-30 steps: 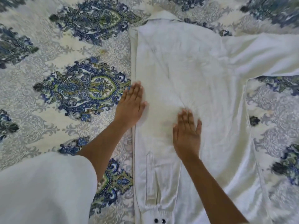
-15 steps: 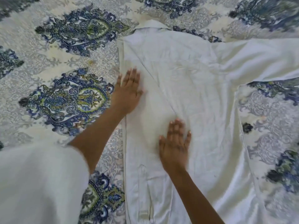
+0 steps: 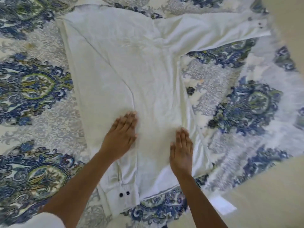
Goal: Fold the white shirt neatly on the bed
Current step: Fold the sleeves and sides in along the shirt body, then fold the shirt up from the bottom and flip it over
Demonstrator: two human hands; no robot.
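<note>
The white shirt (image 3: pixel 131 66) lies flat on the patterned bed cover (image 3: pixel 32 89). Its left side is folded inward, and that sleeve runs down the body to a cuff (image 3: pixel 122 194) with two dark buttons near the hem. The other sleeve (image 3: pixel 213 32) stretches out to the upper right. My left hand (image 3: pixel 122 137) presses flat on the folded sleeve low on the shirt. My right hand (image 3: pixel 181 150) lies flat on the shirt's body near the right side seam. Both hands have straight fingers and hold nothing.
The cover's right edge (image 3: pixel 246 176) runs diagonally at the lower right, with pale floor (image 3: pixel 271 203) beyond it. A white sleeve of my own clothing (image 3: pixel 37 221) shows at the bottom left. Blue and green medallions cover the bedspread around the shirt.
Both hands have slid down the shirt toward the hem, staying flat on the cloth. The view has pulled back, so the outstretched right sleeve and the bed's edge now show.
</note>
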